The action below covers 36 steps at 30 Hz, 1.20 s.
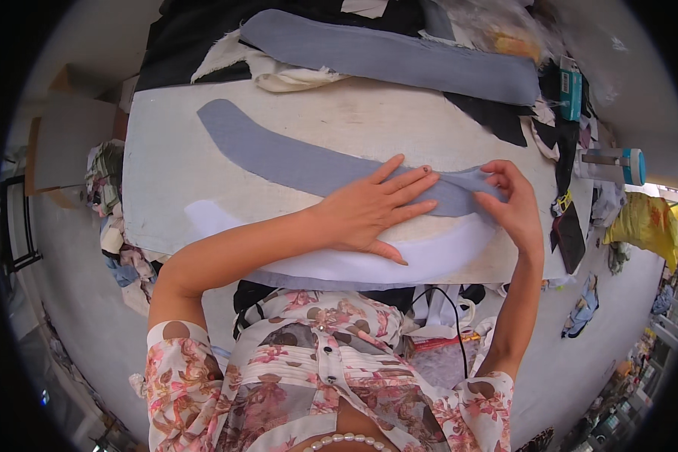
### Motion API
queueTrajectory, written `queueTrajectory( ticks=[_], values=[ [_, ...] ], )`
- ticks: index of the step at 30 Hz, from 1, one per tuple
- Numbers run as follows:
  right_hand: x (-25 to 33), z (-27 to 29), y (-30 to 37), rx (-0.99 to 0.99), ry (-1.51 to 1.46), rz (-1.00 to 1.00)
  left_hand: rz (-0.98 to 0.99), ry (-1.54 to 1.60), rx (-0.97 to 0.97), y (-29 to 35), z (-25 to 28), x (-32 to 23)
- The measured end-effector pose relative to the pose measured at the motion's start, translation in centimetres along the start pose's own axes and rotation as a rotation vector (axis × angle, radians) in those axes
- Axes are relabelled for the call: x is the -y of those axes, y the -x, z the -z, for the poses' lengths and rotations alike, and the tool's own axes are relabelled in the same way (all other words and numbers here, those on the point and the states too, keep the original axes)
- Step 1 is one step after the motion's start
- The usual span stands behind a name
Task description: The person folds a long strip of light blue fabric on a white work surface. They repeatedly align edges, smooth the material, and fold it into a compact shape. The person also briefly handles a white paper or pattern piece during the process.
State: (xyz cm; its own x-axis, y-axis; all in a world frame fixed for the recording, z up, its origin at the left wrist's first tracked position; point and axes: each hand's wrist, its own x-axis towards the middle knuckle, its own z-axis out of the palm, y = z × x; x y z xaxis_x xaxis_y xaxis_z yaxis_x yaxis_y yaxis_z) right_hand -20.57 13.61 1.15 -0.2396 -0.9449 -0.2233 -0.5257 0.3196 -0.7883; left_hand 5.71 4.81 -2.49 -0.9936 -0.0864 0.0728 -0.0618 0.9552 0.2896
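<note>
A curved strip of grey-blue fabric lies across the pale work board. Flat on its right half rests my left hand, palm down with the fingers spread. At the strip's right end my right hand pinches the fabric between thumb and fingers, and the cloth is lifted into a small fold there. Nearer to me, partly under my left hand and forearm, is a curved white piece. Along the board's near edge, a grey-blue border shows beneath the white piece.
Another grey-blue fabric piece lies at the far side over cream scraps and black cloth. A teal box stands far right. A dark flat object sits at the board's right edge. Fabric scraps hang at the left.
</note>
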Motion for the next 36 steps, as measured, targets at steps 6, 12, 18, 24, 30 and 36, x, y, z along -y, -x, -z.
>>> queueTrajectory(
  ticks=[6, 12, 18, 24, 30, 36],
  values=[
    [-0.1, 0.9, 0.2, -0.15, -0.069, -0.012, 0.004, -0.023, 0.023, 0.0, 0.0, 0.0],
    [-1.7, 0.1, -0.7, -0.198, 0.112, 0.024, 0.007, -0.018, 0.03, -0.2, 0.0, 0.0],
    [-0.9, 1.2, 0.1, -0.396, 0.303, 0.09, 0.013, -0.027, 0.048, -0.3, 0.3, -0.2],
    [-2.2, -0.1, -1.2, -0.192, -0.201, 0.053, 0.008, -0.009, 0.018, 0.0, 0.1, -0.1],
    [-1.6, 0.4, -1.2, -0.355, -0.165, 0.039, 0.019, 0.004, -0.041, -0.2, -0.2, -0.2],
    [1.1, -1.8, 3.6, -0.435, -0.06, 0.217, 0.111, 0.05, 0.012, -2.9, 0.3, -1.6]
  ],
)
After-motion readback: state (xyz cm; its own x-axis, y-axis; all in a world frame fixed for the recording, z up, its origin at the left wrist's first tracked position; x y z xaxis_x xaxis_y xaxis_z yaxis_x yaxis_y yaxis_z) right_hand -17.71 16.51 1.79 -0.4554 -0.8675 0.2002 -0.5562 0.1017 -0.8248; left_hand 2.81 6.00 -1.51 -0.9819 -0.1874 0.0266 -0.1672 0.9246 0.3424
